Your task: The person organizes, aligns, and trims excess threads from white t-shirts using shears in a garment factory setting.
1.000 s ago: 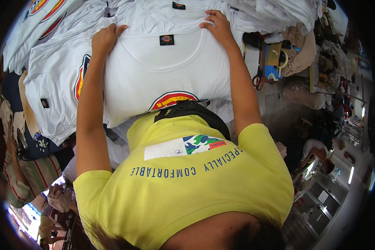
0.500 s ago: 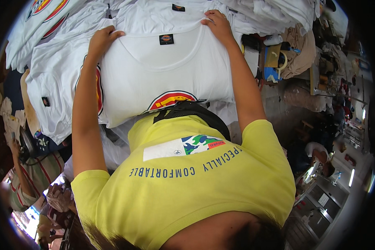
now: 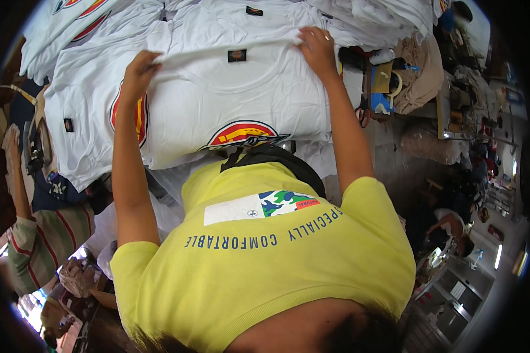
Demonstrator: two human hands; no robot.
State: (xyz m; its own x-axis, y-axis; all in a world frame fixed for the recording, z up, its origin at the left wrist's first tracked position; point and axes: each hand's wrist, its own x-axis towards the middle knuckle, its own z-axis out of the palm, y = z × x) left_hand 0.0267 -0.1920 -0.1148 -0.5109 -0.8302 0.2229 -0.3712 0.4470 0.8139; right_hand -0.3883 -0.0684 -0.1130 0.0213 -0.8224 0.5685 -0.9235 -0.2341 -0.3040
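Observation:
A white T-shirt (image 3: 241,106) lies in front of me, with a wide neckline, a small black neck label (image 3: 237,55) and a red and yellow print (image 3: 244,135) at its near edge. My left hand (image 3: 139,75) is closed on the shirt's fabric at the left shoulder, fingers pinched. At the right shoulder my right hand (image 3: 319,54) likewise pinches the cloth. Between the two hands the upper edge is pulled taut and slightly raised. Under and around it lie more white T-shirts (image 3: 79,106), some with the same kind of label.
Heaped white shirts (image 3: 383,20) cover the far side. To the right are a tape roll (image 3: 396,84), red-handled scissors (image 3: 364,116) and beige cloth (image 3: 421,73). A co-worker in a striped shirt (image 3: 50,244) is at the left, near an iron (image 3: 34,144).
Both hands have drawn slightly toward me, lifting the shirt's shoulders. The neckline has gone from a deep curve to a flatter, tauter one, and the fabric below shows more creases.

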